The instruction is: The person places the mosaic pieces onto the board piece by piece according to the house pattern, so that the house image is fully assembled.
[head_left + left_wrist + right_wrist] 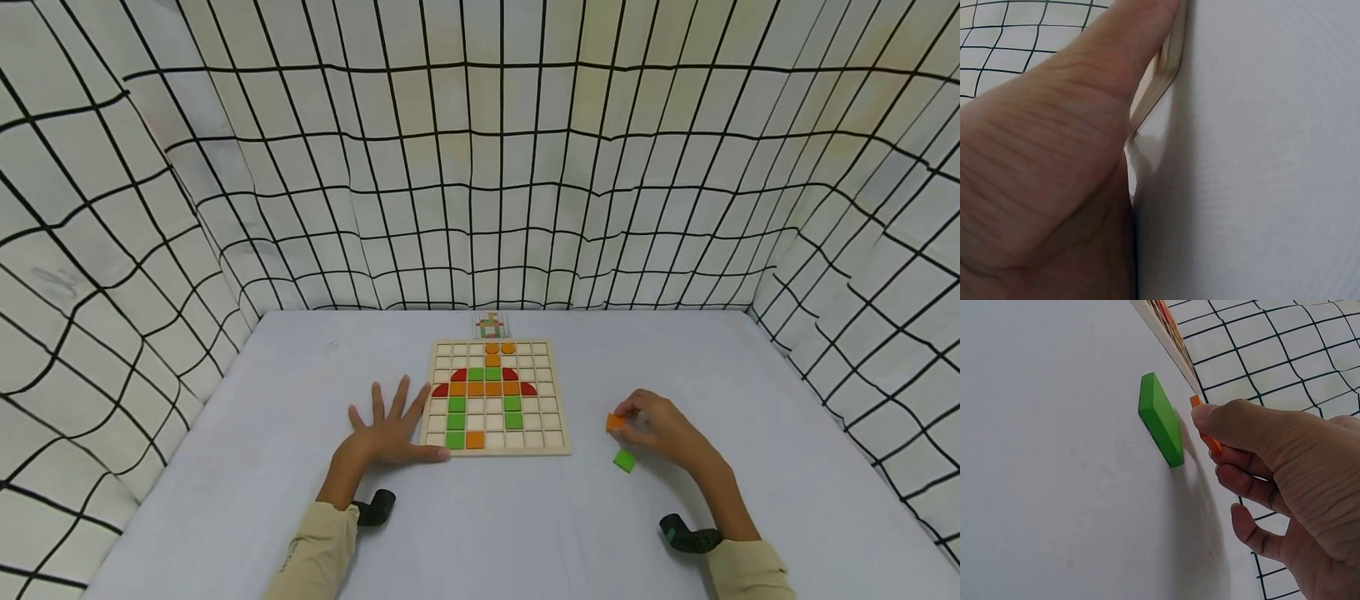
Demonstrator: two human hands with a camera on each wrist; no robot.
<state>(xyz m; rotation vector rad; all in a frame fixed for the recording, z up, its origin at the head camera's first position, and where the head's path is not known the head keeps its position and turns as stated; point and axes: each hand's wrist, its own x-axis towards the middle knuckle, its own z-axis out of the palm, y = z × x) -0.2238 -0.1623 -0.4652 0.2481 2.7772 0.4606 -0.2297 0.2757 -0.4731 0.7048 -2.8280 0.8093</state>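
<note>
A wooden grid board (557, 442) lies mid-table, bearing red, green and orange tiles in a pattern. At its lower left corner my left hand (386, 435) rests with fingers spread, the thumb along the front edge. The left wrist view shows that thumb (1104, 69) against the board's rim (1172, 50). To the right of the board, my right hand (660, 429) pinches an orange square tile (615, 422) between thumb and fingers. A green square tile (625, 460) lies on the table just below it; in the right wrist view this green tile (1161, 422) is nearer the camera.
Behind the board a small pattern card (491, 324) shows a similar coloured figure. White walls with a black net (495, 192) surround the white table (525, 533) at the back and sides. A dark wrist camera (686, 535) sits by the right sleeve.
</note>
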